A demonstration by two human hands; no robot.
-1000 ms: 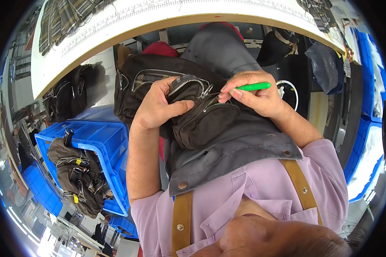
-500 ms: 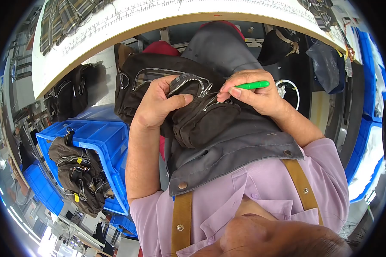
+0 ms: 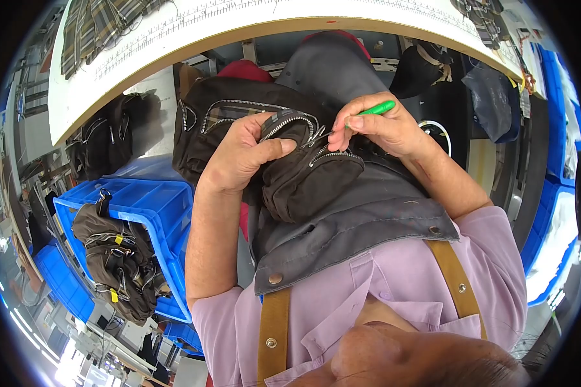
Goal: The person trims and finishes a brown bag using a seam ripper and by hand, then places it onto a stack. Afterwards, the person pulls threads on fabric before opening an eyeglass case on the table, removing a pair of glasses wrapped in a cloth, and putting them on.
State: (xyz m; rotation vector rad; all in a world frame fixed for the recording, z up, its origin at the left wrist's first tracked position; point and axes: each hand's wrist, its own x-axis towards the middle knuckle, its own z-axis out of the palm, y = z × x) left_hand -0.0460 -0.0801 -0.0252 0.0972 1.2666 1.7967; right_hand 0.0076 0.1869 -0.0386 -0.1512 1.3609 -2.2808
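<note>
The dark brown zippered bag (image 3: 313, 197) lies across the seated person's lap, over the grey apron (image 3: 355, 226) and below the near edge of the white worktable (image 3: 290, 14); the left hand (image 3: 248, 151) is clamped on the bag beside the upper curved zipper (image 3: 279, 125), thumb on top, the hidden fingers not readable; the right hand (image 3: 380, 126) is closed on the green-handled tool (image 3: 379, 108), its handle projecting above the hand, away from the bag; the fingertips of this hand are near the metal zipper pull (image 3: 315, 136); whether the tool's tip touches the pull cannot be told.

The lower curved zipper (image 3: 335, 155) runs along the front pocket, just below the right fingertips; to the left stands the blue plastic crate (image 3: 152, 198), with similar dark bags (image 3: 119, 255) bearing yellow tags at its opening; plaid fabric pieces (image 3: 103, 29) lie at the worktable's left end, over printed ruler markings (image 3: 174, 39).
</note>
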